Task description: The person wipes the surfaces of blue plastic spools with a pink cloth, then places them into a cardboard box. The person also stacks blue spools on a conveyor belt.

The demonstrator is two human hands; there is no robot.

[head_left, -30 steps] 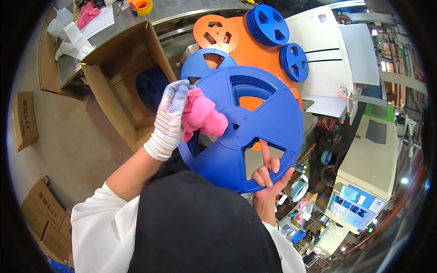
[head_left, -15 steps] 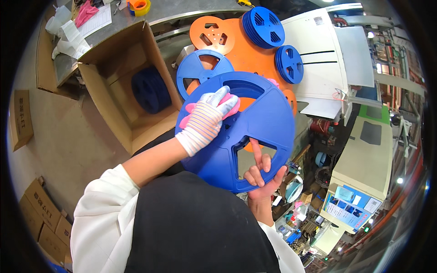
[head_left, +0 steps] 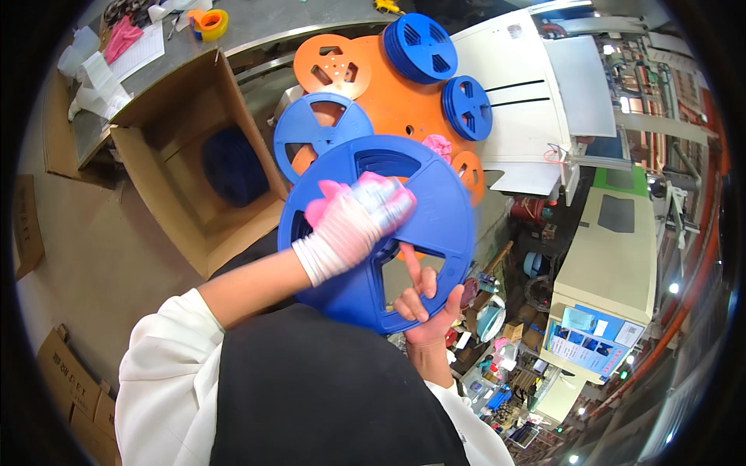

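A stack of large blue plastic reels is held tilted before my chest. My left hand, in a striped pale glove and slightly blurred, presses a pink cloth against the top face near the hub. Bare, my right hand grips the lower right rim, its fingers reaching through a window in the reel. Just beyond lies a lighter blue reel. To the left, an open cardboard box has dark blue reels inside.
An orange stand carries two blue reel stacks, an orange reel and a pink cloth bundle. A grey table with tape rolls runs along the back. A pale machine stands right.
My left hand has slid the pink cloth across the reel face, closer to the hub and lower windows. The whole view has shifted slightly; my right hand keeps its grip.
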